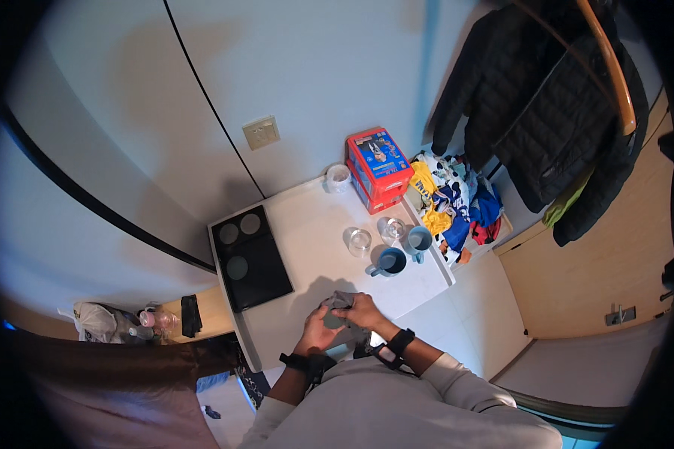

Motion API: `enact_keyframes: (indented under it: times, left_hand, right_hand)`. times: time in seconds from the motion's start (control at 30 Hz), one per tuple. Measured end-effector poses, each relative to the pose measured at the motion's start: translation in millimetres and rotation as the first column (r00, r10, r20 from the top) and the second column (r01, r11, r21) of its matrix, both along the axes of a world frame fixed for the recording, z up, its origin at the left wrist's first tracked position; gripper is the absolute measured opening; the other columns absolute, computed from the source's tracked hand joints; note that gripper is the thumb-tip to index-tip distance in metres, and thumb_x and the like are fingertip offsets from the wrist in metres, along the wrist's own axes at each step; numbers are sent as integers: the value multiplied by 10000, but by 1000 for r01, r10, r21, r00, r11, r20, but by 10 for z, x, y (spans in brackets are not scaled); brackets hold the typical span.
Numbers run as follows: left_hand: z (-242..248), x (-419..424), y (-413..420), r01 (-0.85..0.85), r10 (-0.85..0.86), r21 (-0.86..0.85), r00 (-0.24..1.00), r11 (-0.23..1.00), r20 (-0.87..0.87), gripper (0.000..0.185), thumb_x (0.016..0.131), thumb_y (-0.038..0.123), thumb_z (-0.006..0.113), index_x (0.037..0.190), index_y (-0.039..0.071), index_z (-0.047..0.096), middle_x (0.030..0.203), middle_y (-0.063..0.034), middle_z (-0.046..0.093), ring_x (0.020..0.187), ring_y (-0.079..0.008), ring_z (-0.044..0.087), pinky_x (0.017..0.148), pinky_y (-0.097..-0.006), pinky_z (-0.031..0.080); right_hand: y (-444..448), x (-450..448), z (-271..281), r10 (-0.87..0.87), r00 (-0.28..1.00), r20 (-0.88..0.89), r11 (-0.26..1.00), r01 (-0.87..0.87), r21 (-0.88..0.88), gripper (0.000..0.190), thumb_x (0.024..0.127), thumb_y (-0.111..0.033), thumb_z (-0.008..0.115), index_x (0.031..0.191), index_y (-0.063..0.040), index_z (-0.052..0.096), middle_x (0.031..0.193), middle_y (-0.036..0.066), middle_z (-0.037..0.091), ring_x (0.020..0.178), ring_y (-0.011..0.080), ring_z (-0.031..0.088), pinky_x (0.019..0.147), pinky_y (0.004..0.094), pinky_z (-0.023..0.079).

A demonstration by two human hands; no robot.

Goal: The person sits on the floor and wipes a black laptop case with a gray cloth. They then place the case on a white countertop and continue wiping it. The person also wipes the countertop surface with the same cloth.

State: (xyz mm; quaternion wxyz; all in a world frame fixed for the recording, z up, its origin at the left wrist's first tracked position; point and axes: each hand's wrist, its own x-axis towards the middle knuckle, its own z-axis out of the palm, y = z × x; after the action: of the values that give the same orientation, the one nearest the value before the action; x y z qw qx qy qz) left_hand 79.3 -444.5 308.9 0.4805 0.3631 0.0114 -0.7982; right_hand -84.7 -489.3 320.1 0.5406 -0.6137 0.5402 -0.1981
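Both hands are raised close together over the near edge of a white table [314, 236]. My left hand [316, 332] holds a round, dark grey-green disc [332, 320], like those on the black tray. In my right hand [366, 312] is a grey cloth [341, 299], which lies against the disc's upper side. Beyond the hands, at the table's right, stand a dark blue mug [392, 262], a lighter blue mug [419, 239] and two clear glass cups [360, 240]. At the table's left lies the black tray [264, 280] with several round discs [237, 267] on it.
Stacked red boxes [379, 163] and a whitish round container [338, 177] stand at the back of the table. Piled clothes [455, 196] lie to the right, below a hanging black padded jacket [545, 101]. A plastic bag [96, 321] and bottles rest on a wooden shelf at left.
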Motion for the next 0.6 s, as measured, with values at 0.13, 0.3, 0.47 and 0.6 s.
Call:
enact_keyframes:
  times: [0.13, 0.3, 0.47, 0.6]
  left_hand:
    - [-79, 285, 6, -46, 61, -182, 995, 982, 78, 319, 1067, 365, 422, 1273, 158, 552, 1309, -79, 608, 1246, -261, 558, 1055, -579, 399]
    - [55, 311, 14, -150, 156, -98, 986, 984, 56, 419, 1055, 490, 401, 1363, 218, 481, 1397, -91, 563, 1255, -296, 550, 1089, -566, 352]
    - [106, 122, -122, -160, 127, -236, 981, 958, -149, 345, 1044, 396, 420, 1251, 170, 579, 1277, -104, 611, 1189, -306, 557, 1086, -490, 393]
    - [122, 0, -171, -124, 51, -343, 976, 931, -214, 436, 1054, 459, 382, 1288, 149, 579, 1346, -57, 590, 1262, -248, 529, 1114, -458, 375]
  right_hand:
    - [-60, 215, 284, -215, 973, -81, 938, 183, -295, 575, 847, -442, 725, 1169, 21, 613, 915, 296, 687, 927, 476, 663, 816, 518, 530]
    - [-86, 460, 518, -181, 983, 43, 872, 180, -455, 442, 864, -184, 636, 1232, 35, 528, 1064, 311, 631, 983, 494, 616, 850, 542, 503]
    - [222, 768, 404, -99, 983, -155, 837, -2, -547, 423, 828, -145, 603, 1223, -12, 529, 975, 272, 677, 798, 481, 658, 709, 544, 531]
    - [74, 669, 324, -141, 940, -309, 736, -109, -668, 340, 804, -146, 627, 1105, -17, 535, 874, 218, 688, 716, 409, 673, 588, 507, 520]
